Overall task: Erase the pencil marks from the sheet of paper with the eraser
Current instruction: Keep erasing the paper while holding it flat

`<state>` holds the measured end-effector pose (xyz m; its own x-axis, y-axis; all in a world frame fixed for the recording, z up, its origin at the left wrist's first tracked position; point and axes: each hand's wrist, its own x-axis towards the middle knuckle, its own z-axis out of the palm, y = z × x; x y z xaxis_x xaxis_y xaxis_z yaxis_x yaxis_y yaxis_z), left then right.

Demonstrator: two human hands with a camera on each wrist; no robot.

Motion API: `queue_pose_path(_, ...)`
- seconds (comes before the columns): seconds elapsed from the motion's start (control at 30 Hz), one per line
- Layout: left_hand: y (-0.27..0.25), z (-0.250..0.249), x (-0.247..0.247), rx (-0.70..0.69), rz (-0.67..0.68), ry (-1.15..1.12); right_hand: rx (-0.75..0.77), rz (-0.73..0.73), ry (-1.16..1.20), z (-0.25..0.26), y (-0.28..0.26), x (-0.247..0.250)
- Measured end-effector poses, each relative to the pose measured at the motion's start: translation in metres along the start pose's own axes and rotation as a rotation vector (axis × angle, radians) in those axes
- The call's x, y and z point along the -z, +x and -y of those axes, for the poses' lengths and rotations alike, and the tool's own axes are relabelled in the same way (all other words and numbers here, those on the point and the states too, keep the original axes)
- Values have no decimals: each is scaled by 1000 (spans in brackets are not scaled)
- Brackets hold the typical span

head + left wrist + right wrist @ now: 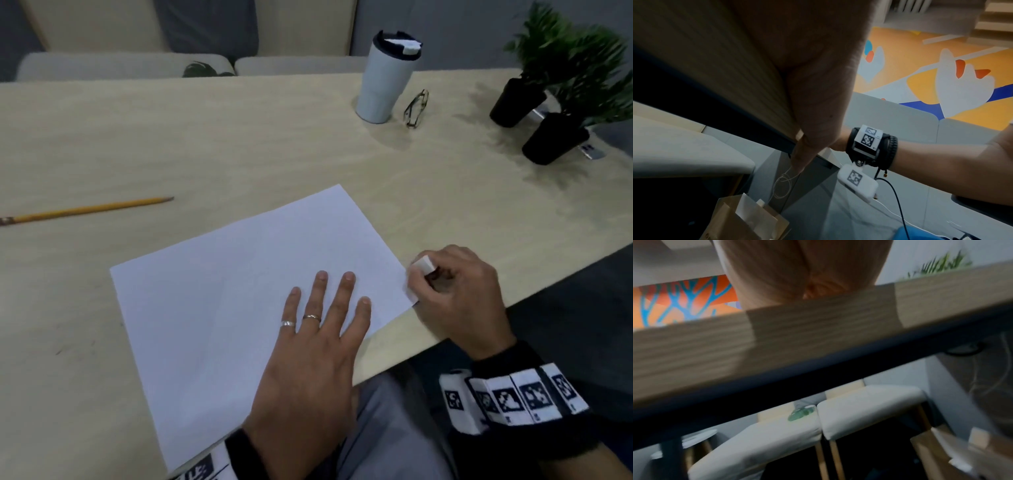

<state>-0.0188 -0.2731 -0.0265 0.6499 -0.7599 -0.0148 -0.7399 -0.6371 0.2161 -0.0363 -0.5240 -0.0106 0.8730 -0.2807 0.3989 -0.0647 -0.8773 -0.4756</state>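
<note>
A white sheet of paper (222, 301) lies askew on the light wooden table (171, 137); I can make out no pencil marks on it. My left hand (323, 318) lies flat on the sheet's near right part, fingers straight and spread. Just off the sheet's right corner, my right hand (448, 287) pinches a white eraser (423, 265) with curled fingers, close to the table's front edge. The left wrist view shows only the heel of my left hand (818, 73) against the table edge. In the right wrist view my right hand's underside (797, 269) hides the eraser.
A yellow pencil (89, 208) lies at the far left. At the back right stand a white tumbler (385, 82), folded glasses (416, 108) and two black-potted plants (551, 137). The table's front edge (513, 298) runs diagonally by my right hand. A paper bag (742, 222) sits below.
</note>
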Motion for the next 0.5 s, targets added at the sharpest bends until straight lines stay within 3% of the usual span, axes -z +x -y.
queue_pose_path(0.07, -1, 0, 2, 5, 12, 16, 45, -4, -15, 9, -2, 4)
queue_pose_path(0.17, -1, 1, 3, 8, 12, 29, 158, 100, -10, 27, -19, -2)
queue_pose_path(0.33, 1, 0, 7, 19, 71, 50, 95, 21, -39, 6, -5, 1)
queue_pose_path(0.43, 2, -2, 8, -3, 40, 20, 167, 107, -27, 23, -20, 2)
queue_pose_path(0.5, 2, -3, 10, -4, 35, 14, 128, 114, -44, 17, -19, 1)
